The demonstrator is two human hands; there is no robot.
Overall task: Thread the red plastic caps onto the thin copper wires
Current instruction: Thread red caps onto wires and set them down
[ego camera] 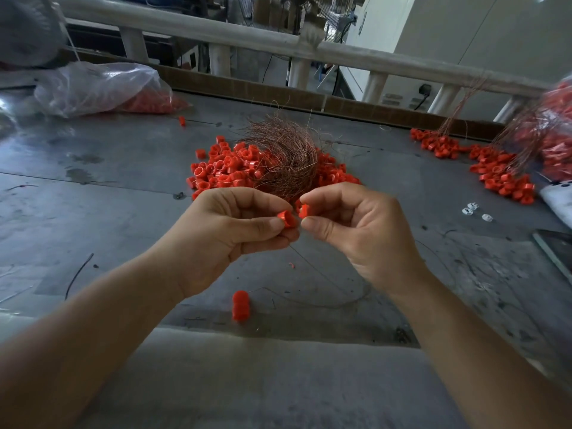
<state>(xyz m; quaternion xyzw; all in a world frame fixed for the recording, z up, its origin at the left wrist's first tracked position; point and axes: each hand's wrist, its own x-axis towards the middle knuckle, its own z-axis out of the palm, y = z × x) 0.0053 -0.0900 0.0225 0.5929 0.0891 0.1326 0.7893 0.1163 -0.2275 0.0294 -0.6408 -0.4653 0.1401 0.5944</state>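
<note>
The caps are small red plastic rings with one open end. A loose pile [216, 170] lies mid-table [123, 212], partly under a tangled copper wire bundle [284, 150]. The left hand [229, 233] pinches one cap [286, 218] between thumb and forefinger, with the remaining fingers curled. The right hand [356, 230] pinches a second cap [304, 211] likewise. Both caps are held just beside each other, above the table, nearer than the pile.

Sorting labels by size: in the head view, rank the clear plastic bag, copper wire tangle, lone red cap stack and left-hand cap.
1. Clear plastic bag of red caps
2. Tangled copper wire bundle
3. Short red cap stack, enlarged by nearness
4. Red plastic cap pinched in the left hand
</note>
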